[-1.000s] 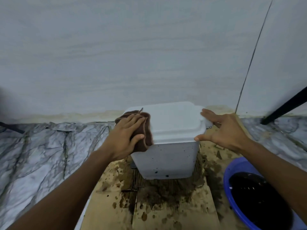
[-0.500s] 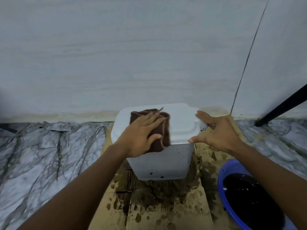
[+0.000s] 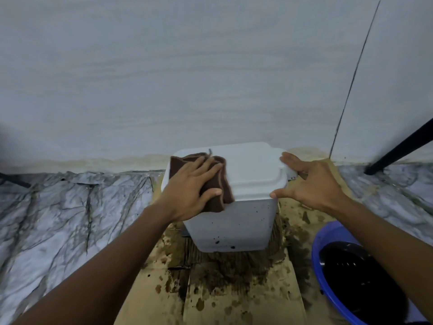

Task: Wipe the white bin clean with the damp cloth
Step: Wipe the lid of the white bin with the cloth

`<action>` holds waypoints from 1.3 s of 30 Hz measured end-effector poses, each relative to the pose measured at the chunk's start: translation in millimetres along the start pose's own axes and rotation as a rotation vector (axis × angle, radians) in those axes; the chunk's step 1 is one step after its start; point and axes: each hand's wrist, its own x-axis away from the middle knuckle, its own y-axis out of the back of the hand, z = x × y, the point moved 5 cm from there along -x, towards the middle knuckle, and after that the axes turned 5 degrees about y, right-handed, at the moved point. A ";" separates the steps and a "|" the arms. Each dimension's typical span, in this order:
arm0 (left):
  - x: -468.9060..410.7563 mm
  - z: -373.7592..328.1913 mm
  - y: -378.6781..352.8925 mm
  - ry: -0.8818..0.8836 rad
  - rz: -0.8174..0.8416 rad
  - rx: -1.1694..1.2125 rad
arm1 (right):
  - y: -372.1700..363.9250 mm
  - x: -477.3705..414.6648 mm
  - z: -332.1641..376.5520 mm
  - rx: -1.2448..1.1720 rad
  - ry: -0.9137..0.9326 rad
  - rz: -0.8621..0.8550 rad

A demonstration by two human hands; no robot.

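Presently, the bin stood upright on stained cardboard against the wall. The left hand lay flat, fingers straight, pressing the cloth onto the left part of the lid and gripping nothing. The right hand, fingers spread, braced the lid's right edge. Bare lid lay rightward of the cloth, along the lid's long axis; the bin's speckled front lay directly below. The left hand was nearer both.

A floor-level washing corner, seemingly in a home: marble-veined flooring meets a pale wall stained along its base, beside wet, dirt-spotted cardboard and 1 blue basin of dark water.
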 end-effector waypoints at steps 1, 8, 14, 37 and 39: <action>-3.7 -6.9 -0.7 -0.032 0.015 -0.005 | 0.2 0.7 -0.1 -0.011 0.001 0.000; 22.4 29.3 4.0 -0.049 0.102 0.047 | -0.7 0.0 5.8 -0.012 0.040 0.008; 33.1 42.0 0.6 0.053 -0.021 0.035 | -0.2 0.2 3.6 -0.008 0.030 0.007; 42.7 56.1 6.7 0.130 -0.024 0.219 | -2.3 -0.2 2.4 0.006 0.039 0.011; 47.0 69.9 10.0 0.189 -0.018 0.382 | -2.2 -0.5 2.4 -0.003 0.023 0.006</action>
